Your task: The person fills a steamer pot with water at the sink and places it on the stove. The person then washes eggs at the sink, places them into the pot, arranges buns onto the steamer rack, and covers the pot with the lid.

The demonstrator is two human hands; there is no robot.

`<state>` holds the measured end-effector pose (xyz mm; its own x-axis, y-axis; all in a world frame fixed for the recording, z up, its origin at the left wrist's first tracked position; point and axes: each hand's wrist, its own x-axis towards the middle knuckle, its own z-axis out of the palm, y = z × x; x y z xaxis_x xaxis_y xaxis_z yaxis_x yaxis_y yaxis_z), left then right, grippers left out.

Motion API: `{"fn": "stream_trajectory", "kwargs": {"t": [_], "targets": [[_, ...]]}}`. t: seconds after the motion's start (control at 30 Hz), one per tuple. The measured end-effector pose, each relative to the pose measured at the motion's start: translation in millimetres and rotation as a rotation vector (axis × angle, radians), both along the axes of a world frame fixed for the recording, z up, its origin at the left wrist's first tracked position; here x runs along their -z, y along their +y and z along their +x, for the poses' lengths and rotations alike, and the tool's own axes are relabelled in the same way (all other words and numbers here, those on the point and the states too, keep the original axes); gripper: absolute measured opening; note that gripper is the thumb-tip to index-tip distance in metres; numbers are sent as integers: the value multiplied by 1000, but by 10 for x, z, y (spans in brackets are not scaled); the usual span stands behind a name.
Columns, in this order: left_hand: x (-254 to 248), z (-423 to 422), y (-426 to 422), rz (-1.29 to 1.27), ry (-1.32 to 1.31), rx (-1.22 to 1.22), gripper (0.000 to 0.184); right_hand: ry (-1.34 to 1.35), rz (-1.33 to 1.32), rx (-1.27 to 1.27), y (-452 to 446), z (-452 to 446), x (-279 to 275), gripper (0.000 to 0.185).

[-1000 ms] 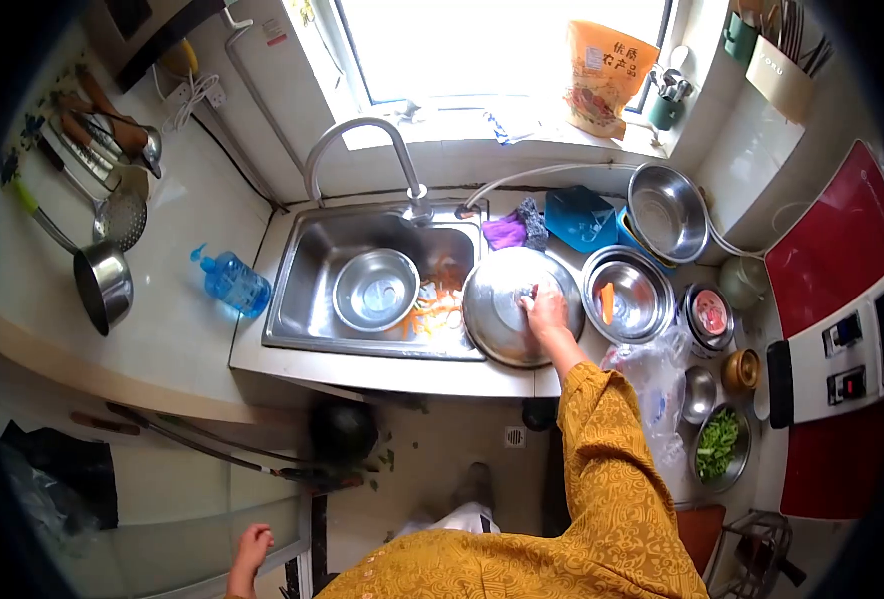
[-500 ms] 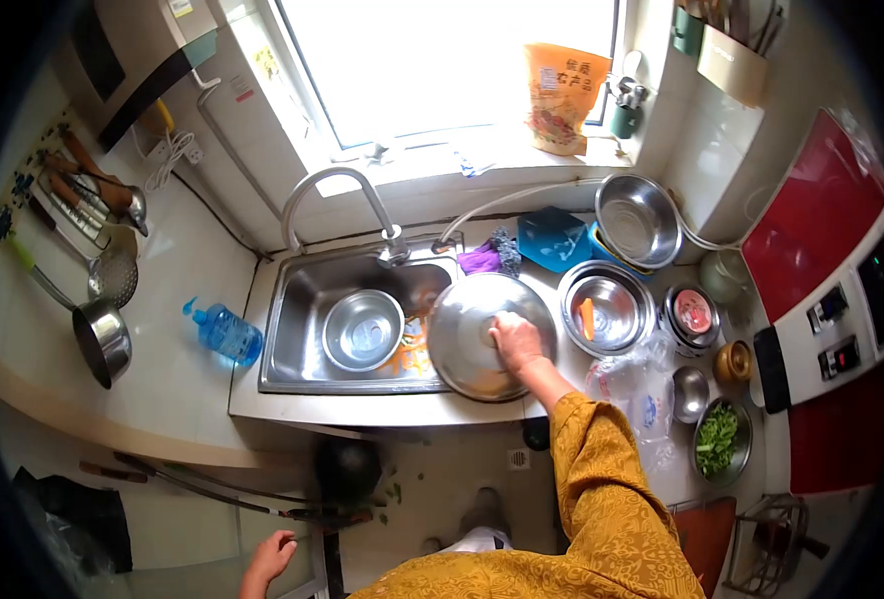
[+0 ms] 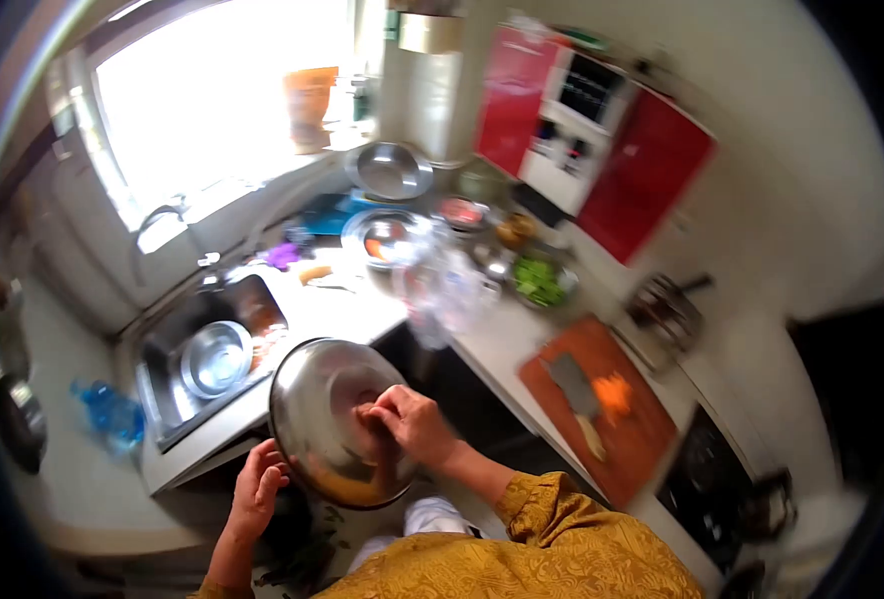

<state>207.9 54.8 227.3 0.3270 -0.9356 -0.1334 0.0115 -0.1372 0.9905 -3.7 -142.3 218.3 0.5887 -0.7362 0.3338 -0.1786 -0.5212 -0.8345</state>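
Observation:
A large round metal pot lid [image 3: 317,399] is held up in front of my body, off the counter. My right hand [image 3: 414,427] is closed at its middle, and the fingers hide the knob. Close to the lid's left rim is my left hand [image 3: 257,489], fingers apart; I cannot tell whether it touches the rim. Behind the lid, a metal bowl [image 3: 216,359] sits in the sink [image 3: 157,384], with orange peelings beside it.
On the right counter lies a wooden cutting board [image 3: 622,464] with a cleaver [image 3: 573,384] and cut orange pieces [image 3: 614,397]. Nearby stand a bowl of greens [image 3: 539,284], plastic bags [image 3: 452,295] and metal bowls [image 3: 390,172]. A blue soap bottle [image 3: 112,411] stands left of the sink.
My right hand has lifted the lid off the sink's right side and brought it toward my body. My left hand has risen to the lid's rim. The view has turned right.

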Motion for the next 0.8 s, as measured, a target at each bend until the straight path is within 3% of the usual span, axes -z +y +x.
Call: {"fn": "stream_trajectory", "kwargs": {"t": [0.07, 0.17, 0.27, 0.5, 0.63, 0.8], "targets": [[-140, -261, -114, 2, -177, 188, 32, 55, 8, 96, 324, -471, -76, 12], [-336, -827, -154, 6, 148, 276, 17, 106, 34, 291, 772, -1127, -214, 13], [-247, -1234, -145, 68, 453, 411, 21, 136, 31, 429, 1173, -1693, -233, 14], [-423, -2335, -40, 125, 781, 555, 25, 103, 153, 688, 1869, -2682, -174, 13], [-335, -2920, 28, 242, 679, 713, 34, 69, 107, 789, 2227, -3439, -220, 11], [-498, -4370, 419, 280, 614, 977, 42, -13, 47, 966, 2939, -4841, -346, 11]]}}
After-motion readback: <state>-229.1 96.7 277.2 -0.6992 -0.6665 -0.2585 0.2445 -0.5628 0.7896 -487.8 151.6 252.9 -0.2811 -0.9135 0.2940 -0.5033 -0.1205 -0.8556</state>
